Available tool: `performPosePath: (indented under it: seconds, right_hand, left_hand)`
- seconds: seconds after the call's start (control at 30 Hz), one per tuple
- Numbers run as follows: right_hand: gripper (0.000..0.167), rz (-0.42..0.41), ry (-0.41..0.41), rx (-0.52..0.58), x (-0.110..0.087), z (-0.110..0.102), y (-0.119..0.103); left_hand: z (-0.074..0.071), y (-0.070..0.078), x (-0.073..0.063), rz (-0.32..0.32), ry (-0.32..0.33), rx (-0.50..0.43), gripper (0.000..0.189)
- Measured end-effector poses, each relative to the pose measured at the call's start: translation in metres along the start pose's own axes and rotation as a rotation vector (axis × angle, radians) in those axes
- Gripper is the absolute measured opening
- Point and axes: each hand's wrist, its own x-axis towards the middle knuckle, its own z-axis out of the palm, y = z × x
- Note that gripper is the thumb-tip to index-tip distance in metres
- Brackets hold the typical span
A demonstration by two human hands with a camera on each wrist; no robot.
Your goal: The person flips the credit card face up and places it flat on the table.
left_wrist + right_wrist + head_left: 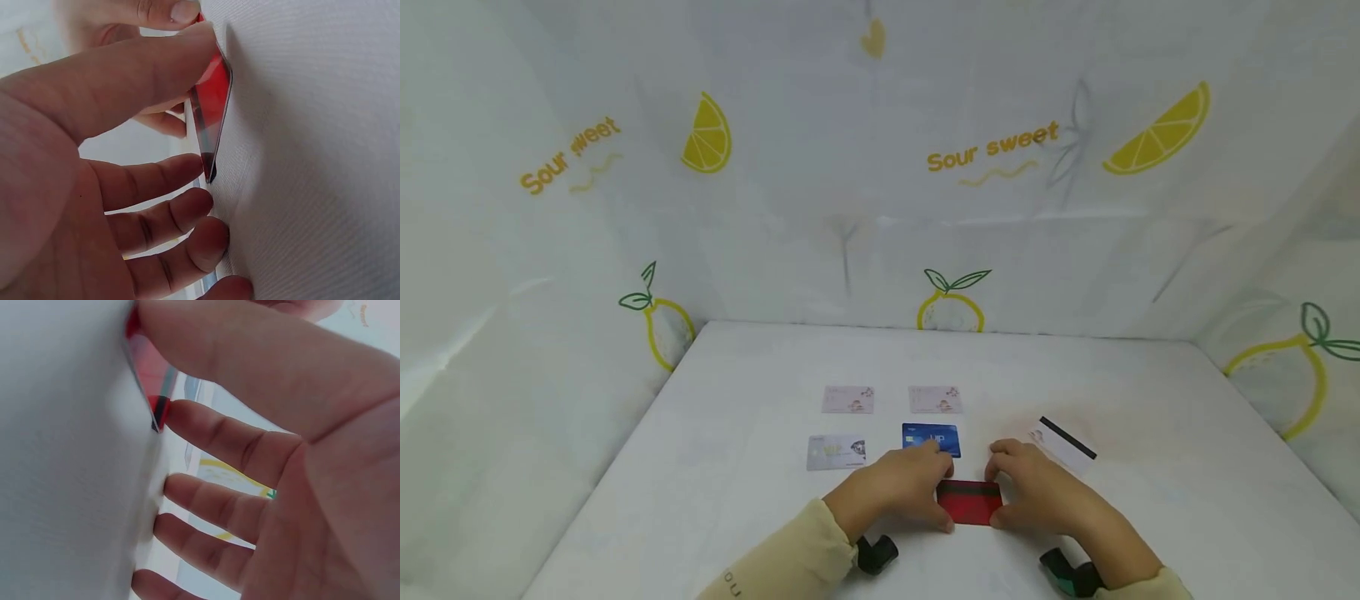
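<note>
A red card [970, 503] with a dark magnetic stripe along its far side lies low over the white table. My left hand [913, 490] holds its left end, thumb at the near corner and index finger at the far one. At the opposite end, my right hand [1037, 492] grips the card in the same way. In the left wrist view the red card [214, 94] stands out close against the white cloth, its stripe end by my index fingertip. The right wrist view shows my other fingertips [172, 484] touching the cloth. Just beyond the left hand lies a blue VIP card [936, 435], partly covered by its fingers.
Two pale cards, one left [847, 400] and one right [936, 400], form a back row. A silver VIP card [836, 452] lies left of the blue one. A tilted white card [1063, 443] with a black stripe lies beyond my right hand. Printed white sheeting [880, 242] surrounds the table [737, 500].
</note>
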Motion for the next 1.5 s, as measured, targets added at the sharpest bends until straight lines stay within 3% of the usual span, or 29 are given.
performPosePath:
  seconds: [0.1, 0.37, 0.67, 0.9, 1.13, 1.5]
  right_hand:
    - [0.036, 0.023, 0.017, -0.011, 0.0004, 0.0013, -0.0026]
    - [0.037, -0.008, 0.028, -0.027, 0.0009, 0.0003, -0.0031]
    - [0.039, -0.020, 0.028, -0.024, 0.0002, -0.0016, -0.0044]
    - [0.050, 0.042, -0.031, 0.013, -0.0008, -0.0003, -0.0052]
    - [0.056, 0.063, -0.093, 0.145, -0.0008, 0.0012, -0.0061]
    - [0.055, 0.030, -0.083, 0.164, -0.0003, 0.0016, -0.0071]
  left_hand:
    - [0.0006, -0.0013, 0.0002, 0.000, 0.005, -0.004, 0.045]
    - [0.0030, -0.0075, 0.0021, -0.036, 0.012, -0.059, 0.044]
    - [0.0022, -0.0059, 0.0027, -0.033, 0.012, -0.046, 0.043]
    - [0.0023, -0.0055, 0.0026, -0.015, 0.007, -0.042, 0.041]
    - [0.0029, -0.0068, 0.0028, -0.013, 0.007, -0.048, 0.043]
    - [0.0033, -0.0067, 0.0023, -0.028, 0.013, -0.070, 0.046]
